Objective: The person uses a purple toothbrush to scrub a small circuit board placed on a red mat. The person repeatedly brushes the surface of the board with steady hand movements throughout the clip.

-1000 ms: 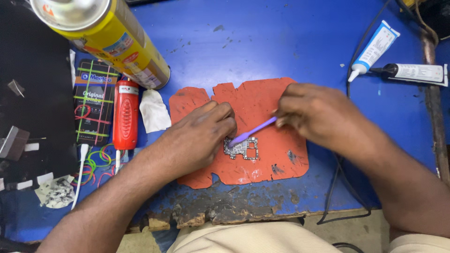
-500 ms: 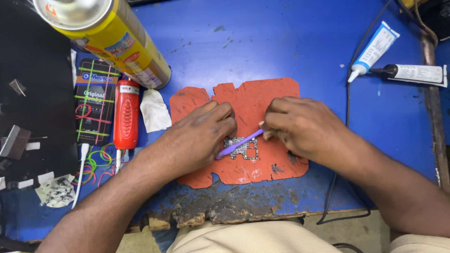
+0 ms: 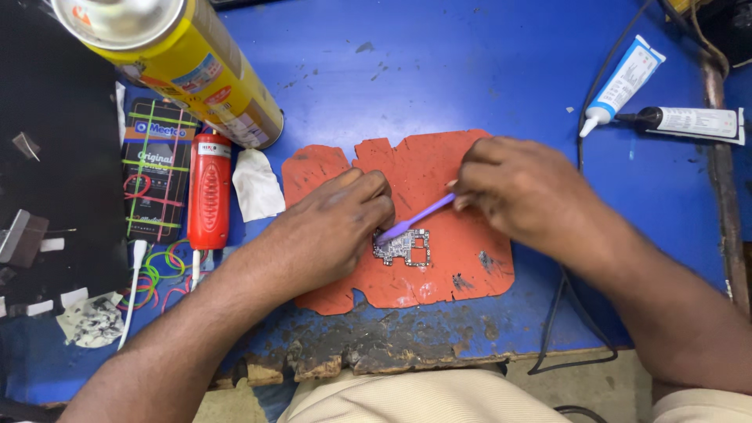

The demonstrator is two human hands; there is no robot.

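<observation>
The small circuit board (image 3: 403,248) lies on the orange mat (image 3: 427,168), a little below the middle of it. The mat sits on the blue table (image 3: 470,70).

The left hand (image 3: 329,235) is curled down on the mat, and its fingertips press the board at its 10 o'clock corner. The right hand (image 3: 521,192) is closed around a thin purple stick (image 3: 415,219). It pinches the stick like a pencil. The tip of the stick touches the top of the board, close to the left fingertips.

To do this well, the left fingers should press flat and firm, so the board does not slide. The stick should stay low and move in tiny, soft strokes, because the parts on the board look very small and easy to hurt. The tip should keep off the left fingers.

Some things are hard to see. The left fingers cover the board's 9 o'clock edge. The far end of the stick is hidden inside the right hand. The very tip may be a brush or a flat blade; I cannot tell. At 10 o'clock from the mat, the big yellow can (image 3: 168,59) is cut off by the top edge. At 2 o'clock lie two white tubes (image 3: 623,82).
</observation>
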